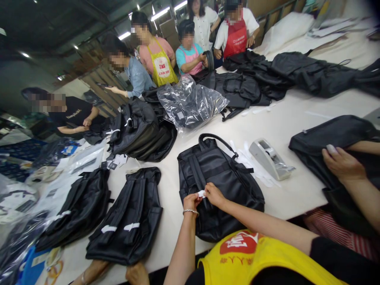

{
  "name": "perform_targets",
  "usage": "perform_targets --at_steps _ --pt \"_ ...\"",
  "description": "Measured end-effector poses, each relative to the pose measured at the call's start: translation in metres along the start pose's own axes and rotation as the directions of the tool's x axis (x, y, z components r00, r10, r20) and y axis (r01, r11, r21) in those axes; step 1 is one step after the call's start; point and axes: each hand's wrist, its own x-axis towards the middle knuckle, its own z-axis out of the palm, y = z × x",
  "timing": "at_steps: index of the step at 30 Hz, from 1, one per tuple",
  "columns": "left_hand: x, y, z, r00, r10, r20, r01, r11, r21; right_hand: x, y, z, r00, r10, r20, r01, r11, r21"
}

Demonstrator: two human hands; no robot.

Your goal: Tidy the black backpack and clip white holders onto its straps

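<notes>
A black backpack [219, 178] lies flat on the white table [285, 118] right in front of me, handle pointing away. Both my hands rest on its lower part. My left hand [190, 202], with a bracelet on the wrist, and my right hand [214, 194] are closed in a pinch on a small white piece [202, 193], paper or tape, held between them against the backpack. My yellow apron [267, 257] shows below my arms.
A grey tape dispenser [270, 158] stands to the right of the backpack. Two more black backpacks [127, 221] [80, 206] lie to the left, and a clear plastic bag [190, 103] beyond. A co-worker's hand [341, 163] presses a black bag [335, 134]. Several people stand across the table.
</notes>
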Motion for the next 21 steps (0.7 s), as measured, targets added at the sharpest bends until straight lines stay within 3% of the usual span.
perform_targets --at_steps 2,4,6,8,10,11,13,15,17,18,21 --pt "-0.002 -0.001 0.0 0.996 0.089 0.01 -0.089 0.992 0.086 0.001 0.002 0.0 0.999 0.037 0.003 -0.037 0.999 0.003" --pt "-0.007 -0.001 0.0 0.959 0.272 0.073 -0.282 0.915 0.288 0.003 0.004 0.001 0.998 0.063 0.003 -0.063 0.998 0.01" --pt "-0.014 0.001 -0.001 0.861 0.458 0.219 -0.504 0.714 0.486 0.003 0.007 0.003 0.997 0.079 -0.002 -0.079 0.997 0.019" --pt "-0.022 0.005 -0.002 0.746 0.537 0.395 -0.656 0.489 0.575 0.004 0.01 0.005 0.995 0.098 -0.008 -0.098 0.994 0.039" --pt "-0.026 0.008 -0.002 0.682 0.538 0.495 -0.721 0.381 0.578 0.004 0.012 0.006 0.993 0.121 -0.014 -0.12 0.991 0.059" --pt "-0.027 0.009 -0.003 0.674 0.537 0.507 -0.729 0.375 0.573 0.004 0.012 0.006 0.991 0.13 -0.018 -0.128 0.99 0.067" --pt "-0.025 0.006 -0.003 0.714 0.549 0.435 -0.691 0.452 0.564 0.004 0.01 0.005 0.992 0.126 -0.027 -0.124 0.989 0.077" --pt "-0.018 0.001 -0.003 0.814 0.516 0.267 -0.576 0.651 0.494 0.003 0.008 0.004 0.995 0.095 -0.03 -0.093 0.993 0.072" --pt "-0.01 -0.004 -0.002 0.921 0.379 0.085 -0.387 0.872 0.301 0.003 0.005 0.002 0.998 0.063 -0.025 -0.061 0.997 0.049" --pt "-0.007 -0.006 -0.002 0.954 0.297 0.033 -0.298 0.937 0.181 0.003 0.004 0.002 0.998 0.056 -0.019 -0.056 0.998 0.034" --pt "-0.002 -0.006 -0.002 0.978 0.209 0.022 -0.209 0.978 -0.021 0.002 0.001 0.001 0.998 0.069 0.002 -0.069 0.998 0.0"
